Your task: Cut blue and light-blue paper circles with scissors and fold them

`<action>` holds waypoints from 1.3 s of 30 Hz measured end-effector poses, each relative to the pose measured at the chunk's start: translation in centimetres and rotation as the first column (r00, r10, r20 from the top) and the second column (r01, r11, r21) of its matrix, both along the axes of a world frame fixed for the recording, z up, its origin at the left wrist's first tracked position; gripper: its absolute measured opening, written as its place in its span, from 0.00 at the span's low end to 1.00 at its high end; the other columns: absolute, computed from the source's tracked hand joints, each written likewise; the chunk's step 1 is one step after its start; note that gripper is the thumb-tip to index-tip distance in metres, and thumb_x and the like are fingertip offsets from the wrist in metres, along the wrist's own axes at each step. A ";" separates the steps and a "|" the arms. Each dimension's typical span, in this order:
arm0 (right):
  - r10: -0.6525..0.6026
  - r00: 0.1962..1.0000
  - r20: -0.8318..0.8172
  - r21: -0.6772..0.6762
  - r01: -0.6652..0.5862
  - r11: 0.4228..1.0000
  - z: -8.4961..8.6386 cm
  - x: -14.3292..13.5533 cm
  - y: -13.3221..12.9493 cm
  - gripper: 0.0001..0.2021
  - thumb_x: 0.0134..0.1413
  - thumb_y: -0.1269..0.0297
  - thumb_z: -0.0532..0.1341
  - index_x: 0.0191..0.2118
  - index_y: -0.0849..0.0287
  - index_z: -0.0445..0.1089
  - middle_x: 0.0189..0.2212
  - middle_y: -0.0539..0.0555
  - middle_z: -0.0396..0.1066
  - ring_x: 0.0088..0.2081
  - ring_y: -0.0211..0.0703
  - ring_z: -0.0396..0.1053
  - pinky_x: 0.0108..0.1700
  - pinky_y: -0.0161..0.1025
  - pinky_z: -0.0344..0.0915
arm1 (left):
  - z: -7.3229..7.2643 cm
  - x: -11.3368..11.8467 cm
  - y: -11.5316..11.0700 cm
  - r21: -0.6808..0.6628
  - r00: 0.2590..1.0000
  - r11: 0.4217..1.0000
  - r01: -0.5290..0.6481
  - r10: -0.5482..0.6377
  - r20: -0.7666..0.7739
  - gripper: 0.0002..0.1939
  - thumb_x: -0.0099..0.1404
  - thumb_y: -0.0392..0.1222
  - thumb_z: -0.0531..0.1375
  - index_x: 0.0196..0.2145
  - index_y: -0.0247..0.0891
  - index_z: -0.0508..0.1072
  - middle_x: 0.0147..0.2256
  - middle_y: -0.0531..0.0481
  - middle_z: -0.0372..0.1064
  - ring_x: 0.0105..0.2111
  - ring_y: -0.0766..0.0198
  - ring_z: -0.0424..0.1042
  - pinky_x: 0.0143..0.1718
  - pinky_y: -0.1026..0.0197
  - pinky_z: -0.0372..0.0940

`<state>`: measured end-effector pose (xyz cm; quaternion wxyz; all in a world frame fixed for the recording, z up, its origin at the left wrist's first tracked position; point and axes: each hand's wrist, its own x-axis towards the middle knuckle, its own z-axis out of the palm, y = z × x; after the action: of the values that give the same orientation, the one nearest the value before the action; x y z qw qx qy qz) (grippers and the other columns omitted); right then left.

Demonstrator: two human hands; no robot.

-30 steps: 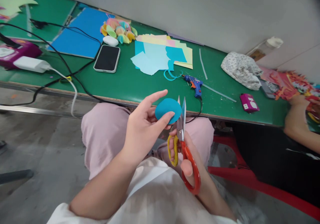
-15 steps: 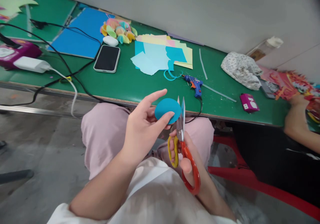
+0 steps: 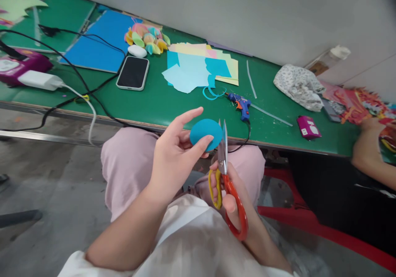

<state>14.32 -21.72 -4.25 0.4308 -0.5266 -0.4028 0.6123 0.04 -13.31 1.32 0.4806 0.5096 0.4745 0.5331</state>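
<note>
Left hand (image 3: 173, 153) pinches the blue circle (image 3: 201, 130), probably leaving its edge free; right hand (image 3: 229, 204) grips the scissors (image 3: 222, 159).

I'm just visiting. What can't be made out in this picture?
All in the head view:
- Left hand: some fingers partly hidden behind the blue disc.
- Blue disc: its back faces away, so one layer or several can't be told.
- Right hand: partly covered by the scissors.
- Co-worker's forearm: cut off by the right edge.
- Purple block: cut off by the left edge.
- Small purple box: print too small to read.
</note>
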 end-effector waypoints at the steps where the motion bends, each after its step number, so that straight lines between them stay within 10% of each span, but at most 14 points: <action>1: -0.013 1.000 0.009 0.005 0.013 1.000 0.1 0.0 0.0 0.39 0.25 0.31 0.67 0.45 0.49 0.66 0.28 0.47 0.61 0.22 0.35 0.54 0.23 0.35 0.54 | 0.0 0.0 0.0 -0.001 1.000 1.000 -0.006 0.006 0.001 0.26 0.55 0.37 0.66 0.52 0.44 0.71 0.23 0.59 0.69 0.21 0.69 0.72 0.24 0.67 0.74; 9: -0.070 0.998 -0.001 -0.038 0.070 0.997 1.1 -0.5 -0.2 0.31 0.38 0.33 0.64 0.43 0.51 0.67 0.27 0.47 0.61 0.22 0.34 0.53 0.22 0.34 0.53 | 0.1 -0.1 0.2 -0.001 0.999 0.999 -0.035 0.035 0.015 0.26 0.54 0.37 0.67 0.52 0.44 0.71 0.20 0.60 0.67 0.20 0.70 0.70 0.23 0.68 0.74; 15: -0.088 0.996 -0.016 -0.042 0.088 0.995 1.8 -0.6 -0.2 0.41 0.21 0.28 0.64 0.42 0.50 0.67 0.27 0.47 0.60 0.24 0.35 0.54 0.23 0.33 0.52 | 0.0 -0.2 0.3 -0.005 0.999 0.999 -0.033 0.033 0.014 0.26 0.55 0.38 0.67 0.52 0.46 0.71 0.21 0.60 0.66 0.20 0.71 0.69 0.24 0.67 0.74; 21: -0.081 0.996 0.021 -0.068 0.083 0.994 1.8 -0.6 -0.2 0.28 0.41 0.35 0.64 0.41 0.51 0.67 0.25 0.47 0.60 0.24 0.36 0.53 0.21 0.33 0.50 | -0.1 -0.4 0.4 0.003 0.999 0.999 -0.038 0.038 0.020 0.26 0.56 0.39 0.66 0.53 0.45 0.70 0.21 0.59 0.68 0.20 0.70 0.70 0.25 0.67 0.74; 39: -0.046 0.999 0.005 -0.061 0.046 0.997 1.5 -0.1 -0.3 0.39 0.18 0.32 0.67 0.41 0.50 0.67 0.23 0.44 0.56 0.24 0.35 0.48 0.23 0.34 0.47 | 0.0 -0.7 0.6 0.017 0.995 0.995 -0.096 0.096 0.001 0.25 0.56 0.39 0.66 0.52 0.47 0.71 0.20 0.61 0.64 0.20 0.70 0.70 0.26 0.67 0.75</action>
<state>14.25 -21.97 -2.76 0.4279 -0.5498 -0.3722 0.6133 -0.67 -12.74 1.30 0.4505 0.4901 0.4937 0.5596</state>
